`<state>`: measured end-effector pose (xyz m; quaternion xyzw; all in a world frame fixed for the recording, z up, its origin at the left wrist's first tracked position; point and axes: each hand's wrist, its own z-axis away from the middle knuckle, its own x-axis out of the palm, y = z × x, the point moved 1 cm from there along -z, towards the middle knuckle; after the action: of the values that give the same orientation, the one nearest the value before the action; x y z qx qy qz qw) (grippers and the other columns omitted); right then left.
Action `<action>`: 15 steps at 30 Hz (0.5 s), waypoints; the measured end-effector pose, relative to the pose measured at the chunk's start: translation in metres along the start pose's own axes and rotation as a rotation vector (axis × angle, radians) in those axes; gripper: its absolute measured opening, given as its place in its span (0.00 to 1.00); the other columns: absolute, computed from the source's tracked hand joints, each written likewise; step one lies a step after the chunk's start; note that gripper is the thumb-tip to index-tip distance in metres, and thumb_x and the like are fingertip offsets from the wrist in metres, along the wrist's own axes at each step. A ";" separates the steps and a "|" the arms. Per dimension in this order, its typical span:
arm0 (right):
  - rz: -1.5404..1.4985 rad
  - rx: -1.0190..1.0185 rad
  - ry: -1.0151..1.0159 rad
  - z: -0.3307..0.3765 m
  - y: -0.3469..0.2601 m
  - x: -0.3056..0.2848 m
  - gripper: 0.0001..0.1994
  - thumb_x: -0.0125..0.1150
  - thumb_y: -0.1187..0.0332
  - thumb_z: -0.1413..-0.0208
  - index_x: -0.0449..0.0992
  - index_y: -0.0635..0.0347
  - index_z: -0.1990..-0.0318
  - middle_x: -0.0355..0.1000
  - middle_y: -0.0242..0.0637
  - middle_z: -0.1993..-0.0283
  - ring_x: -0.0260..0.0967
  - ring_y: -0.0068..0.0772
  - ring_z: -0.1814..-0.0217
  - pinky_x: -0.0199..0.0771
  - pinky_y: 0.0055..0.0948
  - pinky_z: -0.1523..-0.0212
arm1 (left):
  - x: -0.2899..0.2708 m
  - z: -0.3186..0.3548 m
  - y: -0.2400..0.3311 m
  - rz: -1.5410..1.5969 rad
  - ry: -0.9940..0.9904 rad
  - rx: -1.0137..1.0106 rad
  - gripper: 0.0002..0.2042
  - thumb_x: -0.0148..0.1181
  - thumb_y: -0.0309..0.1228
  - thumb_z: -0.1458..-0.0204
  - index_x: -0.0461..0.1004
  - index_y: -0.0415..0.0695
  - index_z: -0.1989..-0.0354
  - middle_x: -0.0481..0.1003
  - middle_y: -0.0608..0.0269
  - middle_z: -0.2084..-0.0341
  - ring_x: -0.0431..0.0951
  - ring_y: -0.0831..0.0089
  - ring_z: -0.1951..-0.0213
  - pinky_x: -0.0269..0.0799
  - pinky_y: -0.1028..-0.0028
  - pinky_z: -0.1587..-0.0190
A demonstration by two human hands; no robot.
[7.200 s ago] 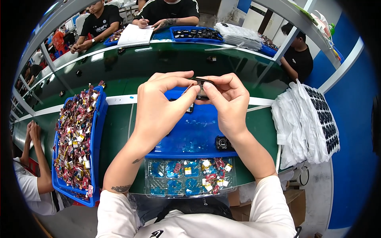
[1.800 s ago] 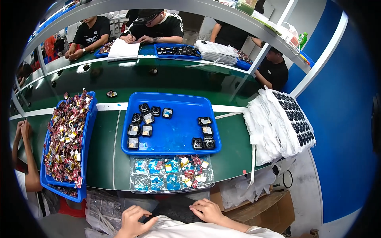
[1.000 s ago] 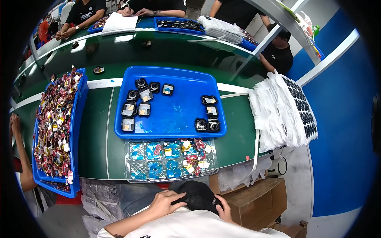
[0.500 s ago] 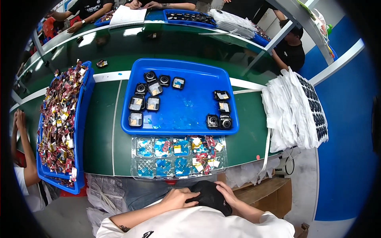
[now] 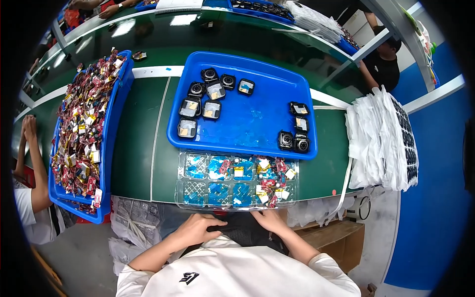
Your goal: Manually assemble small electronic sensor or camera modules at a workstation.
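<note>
A black mesh item (image 5: 245, 230), looking like a small soft bag, lies in my lap below the table's front edge. My left hand (image 5: 202, 228) grips its left side with bent fingers. At its right side is my right hand (image 5: 267, 221), bent over the upper edge, its fingertips partly hidden. Just beyond them, a clear compartment tray (image 5: 180, 190) holds blue film pieces and small red circuit parts with white and yellow labels. Behind that stands a blue tray (image 5: 242, 133) with several black watch cases (image 5: 212, 110) grouped at its left and right sides.
To the left, a blue bin (image 5: 110, 163) is heaped with small red circuit parts. Stacked white-wrapped trays (image 5: 373, 143) stand at the right. A cardboard box (image 5: 341, 240) sits below the table. Other people work at the left and far right.
My view has tilted, so the table sits higher and further right. Both hands have shifted closer to the table edge with the black mesh item, which now looks flatter and spread out.
</note>
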<state>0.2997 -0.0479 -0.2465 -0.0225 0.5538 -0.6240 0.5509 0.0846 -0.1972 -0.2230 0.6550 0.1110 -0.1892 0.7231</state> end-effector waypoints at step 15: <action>0.004 -0.614 -0.287 0.042 -0.114 -0.081 0.12 0.60 0.66 0.46 0.77 0.63 0.57 0.75 0.42 0.57 0.74 0.43 0.58 0.74 0.35 0.57 | -0.097 -0.034 0.108 -0.516 0.695 0.421 0.07 0.70 0.29 0.62 0.77 0.43 0.77 0.67 0.66 0.84 0.68 0.69 0.80 0.65 0.71 0.78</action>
<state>0.2826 -0.0433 -0.1017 -0.2742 0.6327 -0.4173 0.5919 0.0451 -0.1436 -0.0894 0.7626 0.4643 -0.1506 0.4245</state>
